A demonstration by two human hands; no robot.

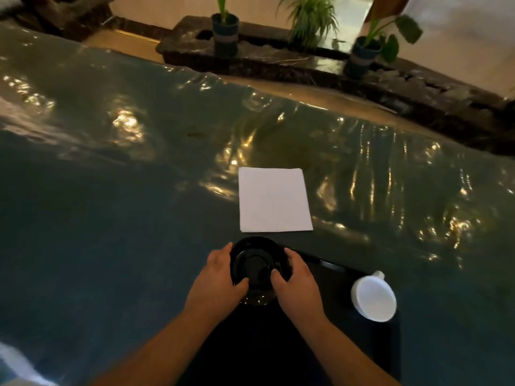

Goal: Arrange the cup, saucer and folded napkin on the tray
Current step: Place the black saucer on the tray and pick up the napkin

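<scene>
Head view: saucer gripped between both hands' fingers.

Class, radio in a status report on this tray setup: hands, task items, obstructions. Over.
Left hand and right hand both grip black saucer over black tray. White cup at tray's right. Napkin off tray. Nothing blocking.

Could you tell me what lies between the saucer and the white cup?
Only the right hand on the saucer and bare dark tray before the cup, in the head view.

There is one white napkin, one black saucer, one white cup, one dark tray, two hands — left, right — and three potted plants.
</scene>
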